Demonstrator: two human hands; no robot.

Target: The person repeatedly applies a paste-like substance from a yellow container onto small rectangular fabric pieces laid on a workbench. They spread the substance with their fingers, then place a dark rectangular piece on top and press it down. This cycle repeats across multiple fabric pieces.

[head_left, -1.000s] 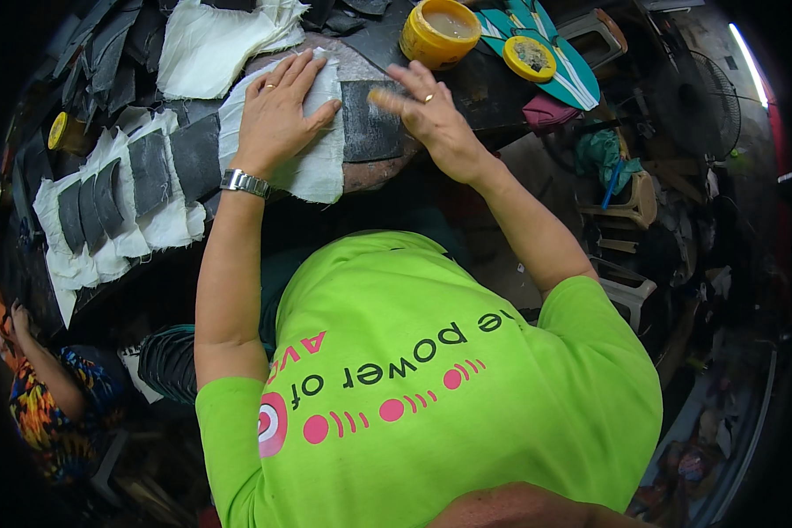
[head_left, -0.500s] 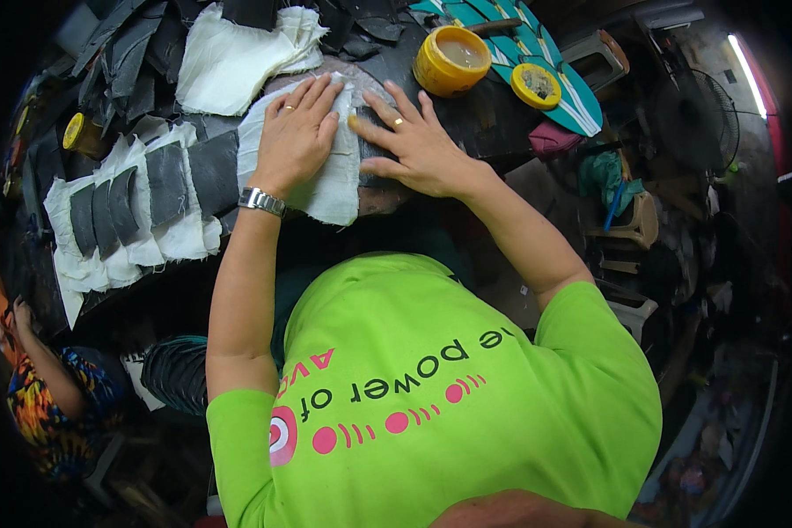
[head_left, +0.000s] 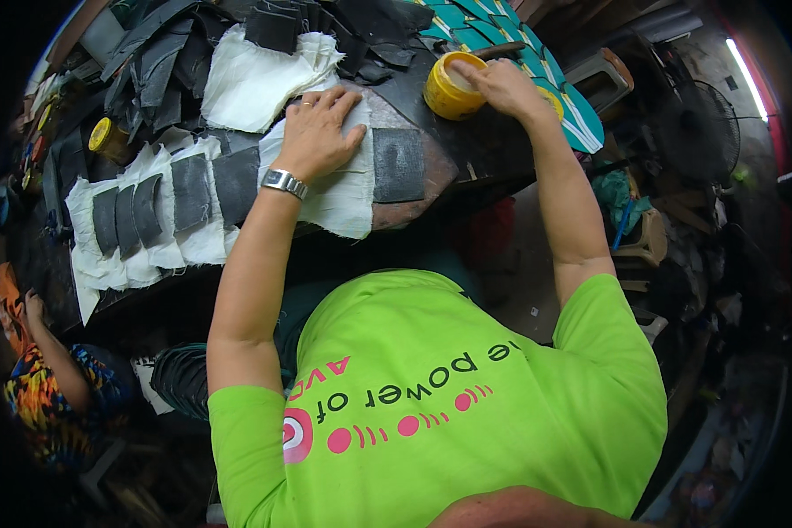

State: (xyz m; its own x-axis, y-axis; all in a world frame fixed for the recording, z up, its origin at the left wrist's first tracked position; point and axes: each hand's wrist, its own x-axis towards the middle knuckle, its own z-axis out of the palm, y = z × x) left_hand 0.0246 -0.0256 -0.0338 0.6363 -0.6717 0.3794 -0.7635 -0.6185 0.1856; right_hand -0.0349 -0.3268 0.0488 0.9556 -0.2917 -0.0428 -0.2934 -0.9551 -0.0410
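Note:
My left hand (head_left: 321,136) lies flat with fingers stretched on a white cloth piece (head_left: 343,201). Right of the cloth, a dark grey rectangular patch (head_left: 399,165) rests on a brown, worn board (head_left: 436,167). My right hand (head_left: 502,88) reaches over the rim of a yellow tub (head_left: 449,99), its forefinger stretched into the pale contents. Its other fingers are partly hidden, and it shows no object held. To the left, several dark patches (head_left: 191,191) lie on overlapping frayed white cloth pieces (head_left: 163,253).
A folded white cloth (head_left: 246,81) and dark scrap pieces (head_left: 163,75) cover the back of the table. Green sheets with white stripes (head_left: 581,123) lie at the right. A smaller yellow container (head_left: 107,138) stands far left. A person in a colourful shirt (head_left: 48,405) is at lower left.
My right hand has left the dark patch and moved right and away to the yellow tub, baring the patch. My left hand stays on the white cloth. The view has shifted slightly.

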